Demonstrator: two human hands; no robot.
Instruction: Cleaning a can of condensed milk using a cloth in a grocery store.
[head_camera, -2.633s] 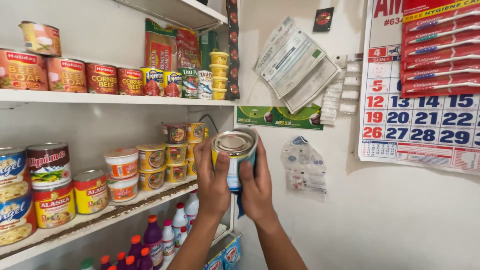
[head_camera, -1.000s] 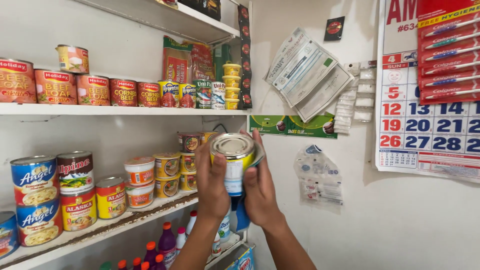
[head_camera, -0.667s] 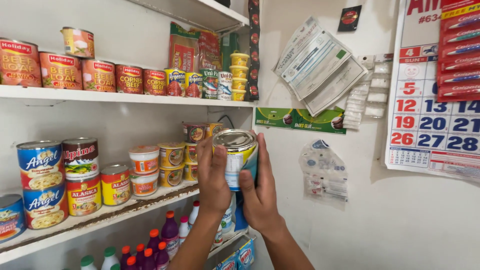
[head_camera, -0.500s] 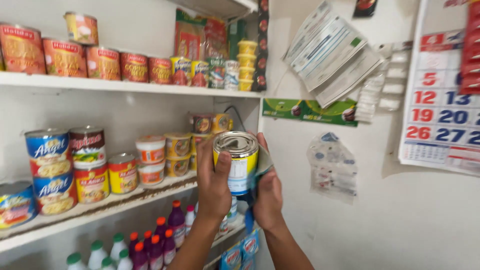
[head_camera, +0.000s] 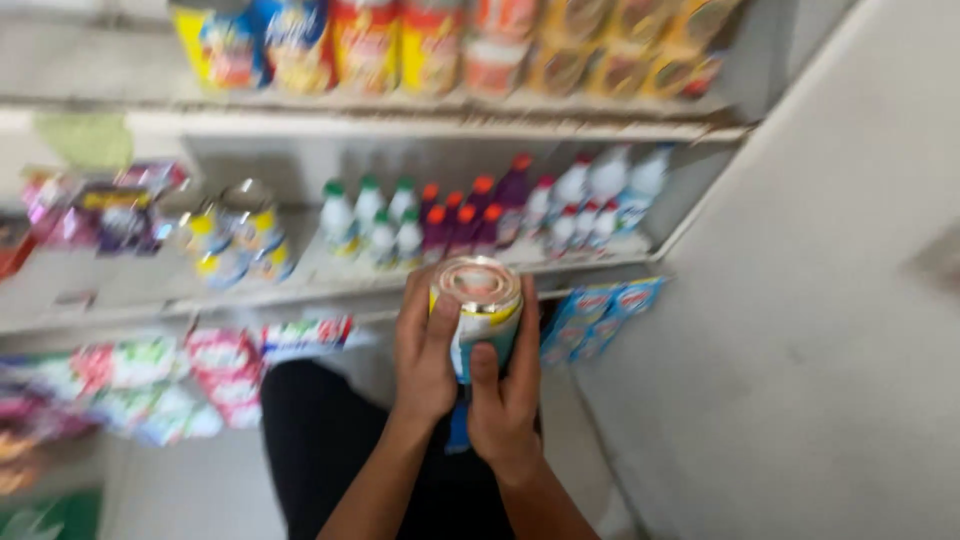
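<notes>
Both hands wrap one tin can and hold it upright in front of the body, its long axis near vertical and its shiny round lid facing up. The left hand clasps the can's left side with the thumb across the label; the right hand grips lower and to the right, fingers curled up the far side — so the can sits between the palms, just above the right hand. The frame is blurred. Beyond the can, a shelf carries small bottles with coloured caps; more cans stand on the shelf above.
</notes>
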